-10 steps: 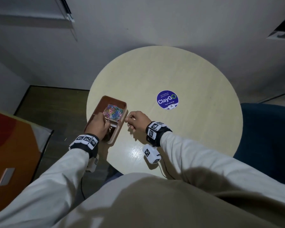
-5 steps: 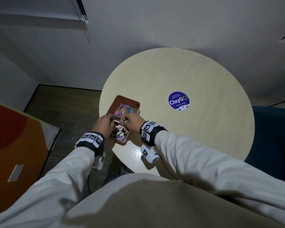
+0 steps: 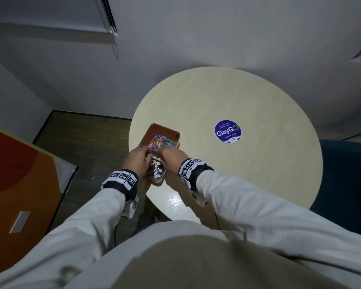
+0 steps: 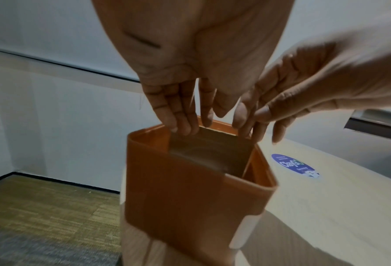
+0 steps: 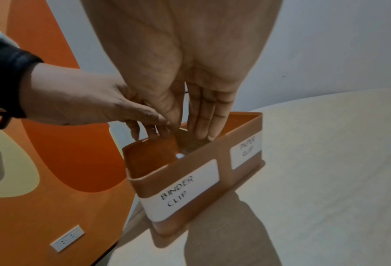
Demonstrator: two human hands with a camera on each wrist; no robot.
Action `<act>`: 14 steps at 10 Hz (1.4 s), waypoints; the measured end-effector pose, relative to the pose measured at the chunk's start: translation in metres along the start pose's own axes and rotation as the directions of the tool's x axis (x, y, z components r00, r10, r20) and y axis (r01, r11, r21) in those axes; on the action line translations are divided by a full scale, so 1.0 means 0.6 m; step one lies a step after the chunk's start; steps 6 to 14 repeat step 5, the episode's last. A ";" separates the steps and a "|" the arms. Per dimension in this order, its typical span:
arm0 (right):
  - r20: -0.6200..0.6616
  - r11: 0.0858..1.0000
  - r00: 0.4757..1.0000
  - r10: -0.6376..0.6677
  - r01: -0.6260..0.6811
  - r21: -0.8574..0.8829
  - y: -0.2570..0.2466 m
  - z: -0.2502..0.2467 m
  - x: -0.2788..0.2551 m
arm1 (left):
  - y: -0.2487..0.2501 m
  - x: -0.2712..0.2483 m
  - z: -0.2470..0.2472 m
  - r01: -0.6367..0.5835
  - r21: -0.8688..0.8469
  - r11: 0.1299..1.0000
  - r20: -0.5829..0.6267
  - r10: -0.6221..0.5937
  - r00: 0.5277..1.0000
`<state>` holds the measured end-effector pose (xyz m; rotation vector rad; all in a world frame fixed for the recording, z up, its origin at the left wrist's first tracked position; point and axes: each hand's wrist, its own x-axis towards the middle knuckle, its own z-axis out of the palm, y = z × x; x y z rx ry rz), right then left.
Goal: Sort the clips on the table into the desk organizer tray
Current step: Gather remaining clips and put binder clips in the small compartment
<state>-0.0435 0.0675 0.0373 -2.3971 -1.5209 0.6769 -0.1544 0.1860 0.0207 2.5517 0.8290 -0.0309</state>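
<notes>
Clips: coloured paper clips (image 3: pixel 160 142) are lying heaped in the far compartment of the brown organizer tray (image 3: pixel 168 130), metallic binder clips (image 3: pixel 155 170) in the near one. Tray is sitting at the counter's (image 3: pixel 248 101) left edge, white labels (image 5: pixel 182 193) reading "BINDER CLIP" and "PAPER CLIP". Left hand (image 3: pixel 136 161) and right hand (image 3: pixel 172 156) are meeting over the divider (image 4: pixel 209 151), fingers (image 4: pixel 181 115) extended, tips touching its top edge; any clip held cannot be told. ClayGo sticker (image 3: pixel 228 131) is lying well apart, right.
</notes>
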 end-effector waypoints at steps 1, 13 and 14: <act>-0.082 0.995 0.994 0.074 -0.079 -0.060 0.040 -0.014 -0.027 | 0.039 0.005 0.008 -0.065 0.011 0.998 -0.022 0.065 0.998; 0.056 0.877 0.884 0.465 -0.450 -0.169 0.234 -0.004 -0.176 | 0.211 0.013 0.102 -0.265 0.149 0.953 0.366 0.196 0.910; 0.056 0.877 0.884 0.465 -0.450 -0.169 0.234 -0.004 -0.176 | 0.211 0.013 0.102 -0.265 0.149 0.953 0.366 0.196 0.910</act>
